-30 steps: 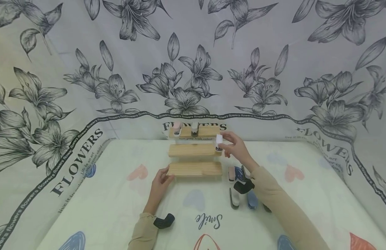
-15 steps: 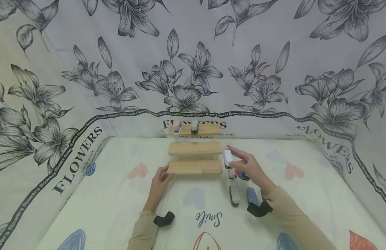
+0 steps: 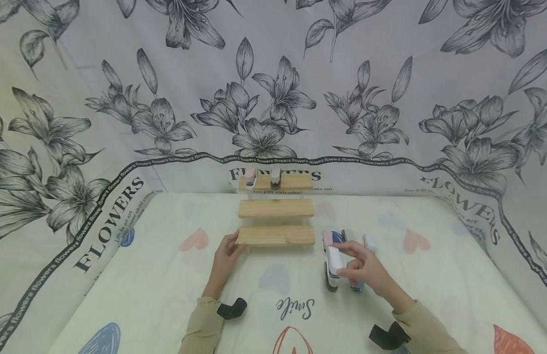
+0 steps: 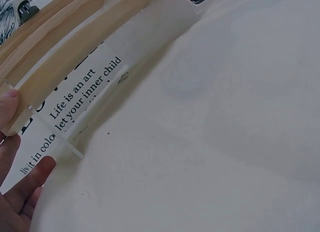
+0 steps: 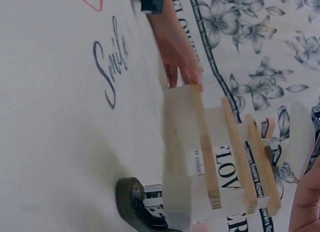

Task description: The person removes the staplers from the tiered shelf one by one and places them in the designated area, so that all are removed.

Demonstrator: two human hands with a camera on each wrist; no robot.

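My right hand (image 3: pixel 366 270) pinches a small white stapler (image 3: pixel 334 259) between thumb and fingers, over the staplers to the right of the rack. At the right edge of the right wrist view, the same white stapler (image 5: pixel 301 137) shows beside my fingers. A grey stapler (image 3: pixel 331 282) on the cloth is partly covered by it. My left hand (image 3: pixel 226 258) holds the left end of the lowest board of a three-tier wooden rack (image 3: pixel 275 236); its thumb (image 4: pixel 7 106) presses on the board. On the top board stand a pink stapler (image 3: pixel 250 178) and a grey stapler (image 3: pixel 275 179).
Right of the rack lie a pink stapler (image 3: pixel 327 239), another grey stapler (image 3: pixel 347 236) and another white one (image 3: pixel 369 243). A blue stapler (image 3: pixel 357 285) is partly behind my right hand. Flower-printed fabric (image 3: pixel 273 108) hangs behind the rack.
My right hand has carried the white stapler from the right end of the middle board down and rightward, over the staplers on the cloth. My left hand has stayed at the rack.
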